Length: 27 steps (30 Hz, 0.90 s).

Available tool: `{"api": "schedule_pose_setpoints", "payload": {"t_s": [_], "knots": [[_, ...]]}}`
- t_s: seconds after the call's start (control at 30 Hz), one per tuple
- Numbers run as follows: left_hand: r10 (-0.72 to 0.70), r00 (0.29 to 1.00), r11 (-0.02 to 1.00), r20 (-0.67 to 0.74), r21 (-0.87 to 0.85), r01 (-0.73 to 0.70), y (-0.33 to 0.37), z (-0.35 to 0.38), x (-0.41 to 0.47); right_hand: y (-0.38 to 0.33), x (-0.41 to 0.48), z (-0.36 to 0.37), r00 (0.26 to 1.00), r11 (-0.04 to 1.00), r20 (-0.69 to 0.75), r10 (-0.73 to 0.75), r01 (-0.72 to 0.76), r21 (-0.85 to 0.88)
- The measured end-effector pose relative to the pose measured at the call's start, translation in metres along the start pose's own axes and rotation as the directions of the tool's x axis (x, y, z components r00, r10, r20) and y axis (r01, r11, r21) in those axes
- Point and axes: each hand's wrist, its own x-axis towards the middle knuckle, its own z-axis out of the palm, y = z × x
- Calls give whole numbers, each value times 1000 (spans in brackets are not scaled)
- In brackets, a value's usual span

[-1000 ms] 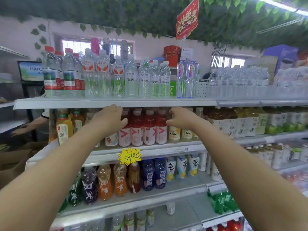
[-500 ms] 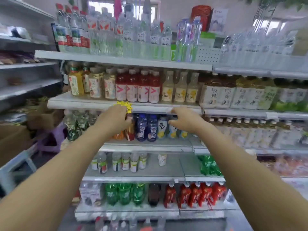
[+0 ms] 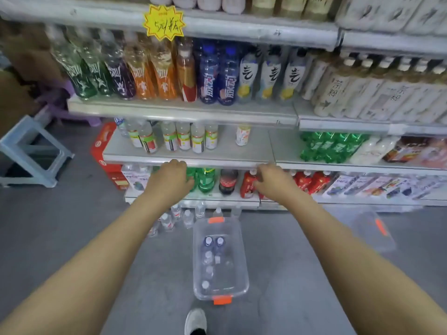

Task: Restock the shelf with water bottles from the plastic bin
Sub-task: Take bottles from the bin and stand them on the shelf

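A clear plastic bin (image 3: pixel 238 257) with orange latches stands on the grey floor in front of the shelf unit, with several water bottles (image 3: pixel 212 252) lying inside. More small water bottles (image 3: pixel 183 217) stand on the floor at the foot of the shelves. My left hand (image 3: pixel 170 181) and my right hand (image 3: pixel 273 181) are stretched out above the bin, in front of the lower shelves, fingers loosely curled and holding nothing. A half-filled shelf (image 3: pixel 256 151) carries a few small bottles.
Shelves above hold many coloured drink bottles and a yellow price tag (image 3: pixel 164 21). Green and red soda bottles fill the lowest shelf. The bin's clear lid (image 3: pixel 372 230) lies on the floor to the right. A grey stool (image 3: pixel 31 151) stands at left. My shoe (image 3: pixel 196 320) is below the bin.
The view has tilted down from the top shelves to the floor, bringing the bin into sight. Both hands have dropped with it and still hold nothing.
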Motion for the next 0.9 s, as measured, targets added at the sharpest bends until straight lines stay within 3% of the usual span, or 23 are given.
{"api": "schedule_pose_setpoints", "payload": {"t_s": [0.3,0.67,0.9], "knots": [[-64,919,995,389,-46,89,-45,180,13,16,35,178,955,995,284,83,-96,32],[-119,851,973,512,-112,204,-71,406,28,69,80,402,874,988,477,87,-137,71],[-205,845,906,494,-230,355,-94,552,62,112,126,554,845,933,526,98,-262,247]]}}
